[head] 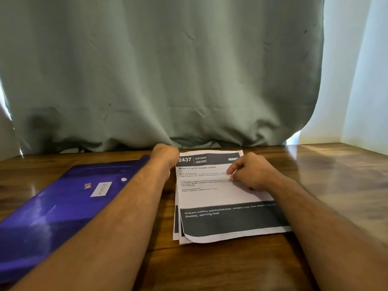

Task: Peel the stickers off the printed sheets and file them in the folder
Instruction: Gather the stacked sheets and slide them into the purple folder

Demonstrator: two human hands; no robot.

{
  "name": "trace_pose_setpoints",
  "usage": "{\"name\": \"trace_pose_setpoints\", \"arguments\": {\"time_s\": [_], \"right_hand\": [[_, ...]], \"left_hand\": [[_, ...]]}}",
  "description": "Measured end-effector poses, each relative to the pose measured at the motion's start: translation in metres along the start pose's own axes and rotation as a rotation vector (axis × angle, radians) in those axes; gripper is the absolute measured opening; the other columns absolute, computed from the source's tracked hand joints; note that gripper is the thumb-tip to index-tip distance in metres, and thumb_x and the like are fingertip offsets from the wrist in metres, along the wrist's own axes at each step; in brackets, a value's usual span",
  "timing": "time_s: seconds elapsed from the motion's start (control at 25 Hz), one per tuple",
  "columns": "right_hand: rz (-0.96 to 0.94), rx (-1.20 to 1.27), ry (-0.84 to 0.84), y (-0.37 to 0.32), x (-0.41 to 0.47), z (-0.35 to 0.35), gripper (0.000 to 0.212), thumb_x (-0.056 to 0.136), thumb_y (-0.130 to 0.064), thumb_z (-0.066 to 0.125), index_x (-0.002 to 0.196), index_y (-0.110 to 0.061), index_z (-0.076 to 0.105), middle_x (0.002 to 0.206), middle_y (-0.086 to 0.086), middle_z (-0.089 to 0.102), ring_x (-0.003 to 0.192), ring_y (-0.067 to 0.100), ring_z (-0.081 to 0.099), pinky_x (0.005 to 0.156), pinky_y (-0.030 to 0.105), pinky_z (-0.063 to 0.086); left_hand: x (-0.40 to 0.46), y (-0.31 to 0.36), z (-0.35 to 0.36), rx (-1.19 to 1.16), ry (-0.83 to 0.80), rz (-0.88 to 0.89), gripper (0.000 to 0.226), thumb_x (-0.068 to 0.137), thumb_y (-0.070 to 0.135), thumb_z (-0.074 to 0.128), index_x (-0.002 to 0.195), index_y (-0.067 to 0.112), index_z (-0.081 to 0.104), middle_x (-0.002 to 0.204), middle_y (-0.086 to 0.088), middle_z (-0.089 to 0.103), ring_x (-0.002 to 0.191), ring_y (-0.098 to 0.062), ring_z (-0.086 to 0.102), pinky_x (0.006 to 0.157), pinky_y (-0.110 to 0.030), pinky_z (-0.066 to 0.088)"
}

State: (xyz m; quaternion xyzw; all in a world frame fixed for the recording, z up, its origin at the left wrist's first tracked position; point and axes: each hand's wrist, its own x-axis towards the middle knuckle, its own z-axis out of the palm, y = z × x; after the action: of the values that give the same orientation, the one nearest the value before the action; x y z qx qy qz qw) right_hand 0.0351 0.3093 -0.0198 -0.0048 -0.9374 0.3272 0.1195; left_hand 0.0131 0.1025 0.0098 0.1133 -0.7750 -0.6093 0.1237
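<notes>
I'm resting my right hand (251, 172) w/ curled fingers on the top white printed sheet (220, 194), fingertips pressing near its right edge; can't tell if they're pinching a sticker. My left hand (165, 156) is sitting at the stack's top-left corner, fist-like, grip hidden. The sheets are lying on the brown wooden table (336, 175), glossy purple plastic folder (63, 206) just left, closed. Judging: peel step starting; next needs lifting a sticker edge w/ a nail.
</notes>
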Motion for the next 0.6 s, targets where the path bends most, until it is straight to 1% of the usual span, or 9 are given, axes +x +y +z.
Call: {"name": "trace_pose_setpoints", "arguments": {"time_s": [0.08,0.16,0.2,0.24,0.28,0.4,0.44,0.52,0.6], "right_hand": [[0.003,0.001,-0.018,0.001,0.002,0.001,0.013,0.08,-0.011,0.077,0.079,-0.024,0.076,0.073,-0.003,0.064,0.056,0.009,0.055,0.055,0.02,0.045],[0.013,0.0,-0.029,0.0,0.004,0.0,0.015,0.081,-0.01,0.077,0.077,-0.024,0.075,0.068,-0.002,0.062,0.052,0.011,0.054,0.052,0.02,0.045],[0.016,0.0,-0.034,0.0,0.005,-0.001,0.016,0.082,-0.01,0.076,0.076,-0.024,0.075,0.066,-0.002,0.061,0.051,0.012,0.053,0.051,0.02,0.044],[0.017,-0.002,-0.04,0.0,0.005,0.0,0.016,0.082,-0.01,0.076,0.077,-0.024,0.075,0.065,-0.002,0.061,0.049,0.012,0.053,0.05,0.02,0.044],[0.017,-0.006,-0.043,0.0,0.005,0.0,0.015,0.083,-0.009,0.075,0.078,-0.024,0.075,0.063,-0.002,0.06,0.047,0.012,0.052,0.048,0.019,0.043],[0.006,-0.02,-0.041,-0.002,0.004,0.001,0.014,0.083,-0.009,0.074,0.081,-0.023,0.077,0.058,-0.005,0.059,0.042,0.01,0.049,0.046,0.017,0.041],[0.004,-0.024,-0.042,-0.002,0.004,0.001,0.015,0.084,-0.009,0.074,0.081,-0.024,0.077,0.058,-0.006,0.059,0.043,0.009,0.049,0.045,0.017,0.041],[0.007,-0.024,-0.045,-0.002,0.004,0.001,0.016,0.084,-0.01,0.073,0.081,-0.025,0.077,0.059,-0.007,0.058,0.045,0.008,0.05,0.046,0.016,0.041],[0.004,-0.027,-0.046,-0.001,0.005,0.001,0.017,0.084,-0.009,0.073,0.082,-0.025,0.077,0.06,-0.007,0.058,0.047,0.007,0.05,0.048,0.016,0.04]], "left_hand": [[0.008,-0.016,0.003,0.027,0.034,-0.048,0.009,0.099,0.008,0.047,0.101,0.005,0.055,0.078,-0.007,0.058,0.07,-0.021,0.056,0.06,-0.03,0.047],[0.02,-0.025,0.004,-0.041,0.041,-0.074,0.011,0.097,0.006,0.048,0.094,0.004,0.058,0.077,-0.008,0.059,0.08,-0.025,0.061,0.082,-0.037,0.057],[0.023,-0.027,0.004,-0.078,0.029,-0.089,0.012,0.096,0.004,0.048,0.092,0.005,0.059,0.078,-0.008,0.06,0.083,-0.025,0.062,0.09,-0.04,0.056],[0.028,-0.031,0.004,-0.086,0.025,-0.087,0.013,0.095,0.003,0.048,0.095,0.005,0.061,0.079,-0.008,0.06,0.085,-0.025,0.063,0.094,-0.041,0.056],[0.03,-0.032,0.005,-0.072,0.026,-0.075,0.017,0.097,0.005,0.048,0.103,0.004,0.063,0.082,-0.007,0.062,0.087,-0.025,0.063,0.092,-0.041,0.056],[0.021,-0.034,0.005,-0.039,0.009,0.008,0.025,0.102,0.011,0.046,0.125,0.007,0.057,0.083,-0.003,0.062,0.077,-0.017,0.061,0.07,-0.033,0.053],[0.018,-0.033,0.006,-0.043,-0.003,0.013,0.031,0.103,0.01,0.047,0.134,0.009,0.051,0.084,-0.001,0.06,0.074,-0.015,0.059,0.067,-0.032,0.051],[0.021,-0.032,0.01,-0.071,-0.033,-0.001,0.046,0.102,0.009,0.05,0.146,0.016,0.042,0.095,0.0,0.06,0.076,-0.012,0.059,0.065,-0.031,0.051],[0.022,-0.032,0.01,-0.097,-0.013,0.031,0.051,0.099,0.009,0.055,0.146,0.02,0.042,0.112,-0.002,0.062,0.083,-0.015,0.064,0.069,-0.032,0.055]]}}
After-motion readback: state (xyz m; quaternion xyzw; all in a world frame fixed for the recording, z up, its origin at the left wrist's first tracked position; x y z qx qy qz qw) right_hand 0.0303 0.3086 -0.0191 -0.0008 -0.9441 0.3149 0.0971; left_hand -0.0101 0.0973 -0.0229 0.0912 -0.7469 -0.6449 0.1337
